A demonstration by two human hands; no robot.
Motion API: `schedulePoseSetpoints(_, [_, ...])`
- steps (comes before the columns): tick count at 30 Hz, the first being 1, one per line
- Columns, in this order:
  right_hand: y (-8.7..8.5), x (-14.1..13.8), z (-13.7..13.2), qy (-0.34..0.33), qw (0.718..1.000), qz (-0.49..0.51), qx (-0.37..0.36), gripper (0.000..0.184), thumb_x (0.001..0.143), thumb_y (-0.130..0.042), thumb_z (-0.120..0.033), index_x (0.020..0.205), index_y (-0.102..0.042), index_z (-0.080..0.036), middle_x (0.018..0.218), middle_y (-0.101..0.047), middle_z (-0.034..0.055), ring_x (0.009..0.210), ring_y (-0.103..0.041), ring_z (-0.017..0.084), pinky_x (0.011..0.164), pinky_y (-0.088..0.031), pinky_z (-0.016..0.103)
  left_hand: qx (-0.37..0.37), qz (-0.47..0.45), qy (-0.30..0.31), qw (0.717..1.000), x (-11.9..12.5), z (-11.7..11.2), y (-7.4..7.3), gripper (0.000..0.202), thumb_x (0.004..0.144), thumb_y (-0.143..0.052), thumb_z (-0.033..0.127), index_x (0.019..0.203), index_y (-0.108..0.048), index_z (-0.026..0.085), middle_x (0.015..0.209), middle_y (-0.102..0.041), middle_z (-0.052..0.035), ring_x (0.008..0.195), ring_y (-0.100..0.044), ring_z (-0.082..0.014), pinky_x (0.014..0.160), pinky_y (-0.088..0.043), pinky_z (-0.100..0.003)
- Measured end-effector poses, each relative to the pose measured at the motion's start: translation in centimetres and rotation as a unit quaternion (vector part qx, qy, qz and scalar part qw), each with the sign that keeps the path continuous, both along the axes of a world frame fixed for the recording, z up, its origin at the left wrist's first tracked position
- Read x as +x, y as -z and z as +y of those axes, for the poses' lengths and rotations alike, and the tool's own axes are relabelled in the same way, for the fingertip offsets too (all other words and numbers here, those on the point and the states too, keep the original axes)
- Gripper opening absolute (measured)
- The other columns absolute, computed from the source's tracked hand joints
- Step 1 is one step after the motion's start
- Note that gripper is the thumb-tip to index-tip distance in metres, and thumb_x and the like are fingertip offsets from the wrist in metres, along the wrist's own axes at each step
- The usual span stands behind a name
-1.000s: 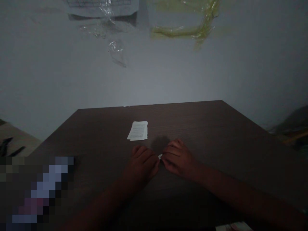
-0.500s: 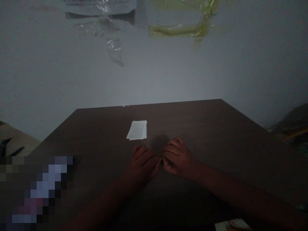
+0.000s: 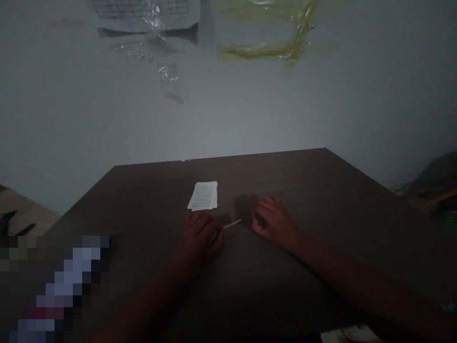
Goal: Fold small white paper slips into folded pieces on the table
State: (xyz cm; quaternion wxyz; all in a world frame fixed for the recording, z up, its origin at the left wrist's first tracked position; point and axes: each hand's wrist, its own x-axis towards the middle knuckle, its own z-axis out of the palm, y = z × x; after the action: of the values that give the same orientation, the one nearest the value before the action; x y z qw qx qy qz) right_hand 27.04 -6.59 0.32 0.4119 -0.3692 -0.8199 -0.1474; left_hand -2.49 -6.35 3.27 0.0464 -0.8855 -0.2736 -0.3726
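Pinching one end of a thin white slip, the left grip rests closed near the middle of the dark wooden surface. The slip's free end points toward the right grip and stops just short of it. The right grip lies on the surface with its fingers curled under; in the dim light it cannot be told whether they close on anything. Just beyond the left grip, toward the far edge, sits a small stack of printed papers, apart from both grips. A corner of white paper shows at the near right edge. On the wall behind hang a grid sheet and crumpled yellowish plastic.
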Motion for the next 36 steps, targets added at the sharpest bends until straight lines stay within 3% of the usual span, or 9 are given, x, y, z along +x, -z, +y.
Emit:
schedulePoseSetpoints(7, [-0.4,0.0,-1.0,-0.048,0.998,0.015,-0.031,0.017,0.100,-0.070,-0.009,0.101,-0.069,-0.026,0.095,-0.079,0.0029,0.090,-0.072,0.025,0.088,-0.053,0.042,-0.042,0.010,-0.002,0.999,0.0,-0.1,0.3,0.019,0.111,-0.069,0.009,0.108,-0.078,0.026,0.101,-0.084,-0.0029,0.095,-0.077,-0.0256,0.096,-0.060,-0.042])
schedulePoseSetpoints(9, [-0.5,-0.5,-1.7,-0.068,0.996,0.031,-0.052,0.013,0.103,-0.074,-0.017,0.114,-0.073,-0.025,0.108,-0.083,0.0076,0.101,-0.076,0.029,0.094,-0.058,0.046,-0.046,0.019,0.007,0.999,0.1,-0.2,0.2,0.019,0.112,-0.069,0.010,0.110,-0.079,0.025,0.102,-0.085,-0.0034,0.096,-0.077,-0.0256,0.095,-0.060,-0.042])
schedulePoseSetpoints(12, [-0.4,-1.2,-2.3,-0.078,0.994,0.025,-0.073,0.028,0.109,-0.078,-0.030,0.136,-0.075,-0.022,0.128,-0.084,0.0135,0.118,-0.077,0.034,0.104,-0.061,0.053,-0.046,0.032,0.022,0.998,0.2,-0.4,0.1,0.019,0.112,-0.069,0.009,0.109,-0.080,0.025,0.102,-0.085,-0.0033,0.095,-0.077,-0.0248,0.092,-0.061,-0.041])
schedulePoseSetpoints(16, [-0.1,-1.8,-2.4,-0.105,0.993,-0.010,-0.055,0.010,0.112,-0.076,-0.019,0.119,-0.080,-0.026,0.112,-0.086,0.0052,0.111,-0.075,0.028,0.100,-0.060,0.047,-0.053,0.045,0.016,0.997,0.5,-0.8,0.1,0.022,0.108,-0.070,0.005,0.111,-0.080,0.024,0.102,-0.085,-0.0025,0.094,-0.077,-0.0253,0.094,-0.061,-0.042])
schedulePoseSetpoints(22, [-0.7,-2.8,-2.9,-0.089,0.995,-0.042,-0.024,0.013,0.113,-0.072,-0.018,0.106,-0.081,-0.023,0.103,-0.085,0.0045,0.103,-0.073,0.028,0.092,-0.055,0.048,-0.046,0.057,-0.009,0.997,1.1,-1.3,0.3,0.025,0.097,-0.075,0.002,0.107,-0.077,0.025,0.106,-0.085,-0.0015,0.099,-0.078,-0.0276,0.097,-0.055,-0.046])
schedulePoseSetpoints(31, [-0.7,-3.8,-3.2,-0.115,0.992,-0.043,0.014,0.012,0.113,-0.073,-0.014,0.115,-0.081,-0.022,0.104,-0.087,0.0033,0.101,-0.073,0.026,0.097,-0.053,0.048,-0.050,0.094,-0.046,0.993,2.3,-2.3,0.1,0.023,0.086,-0.074,0.005,0.093,-0.065,0.025,0.096,-0.079,-0.0048,0.093,-0.071,-0.0304,0.091,-0.054,-0.049])
schedulePoseSetpoints(36, [-1.2,-2.9,-3.1,-0.111,0.994,-0.018,0.011,0.015,0.114,-0.069,-0.014,0.114,-0.081,-0.023,0.107,-0.089,0.0047,0.099,-0.075,0.027,0.095,-0.056,0.049,-0.036,0.087,-0.074,0.993,1.6,-1.6,-0.3,0.024,0.083,-0.075,0.006,0.091,-0.064,0.025,0.096,-0.079,-0.0046,0.094,-0.072,-0.0307,0.090,-0.052,-0.048])
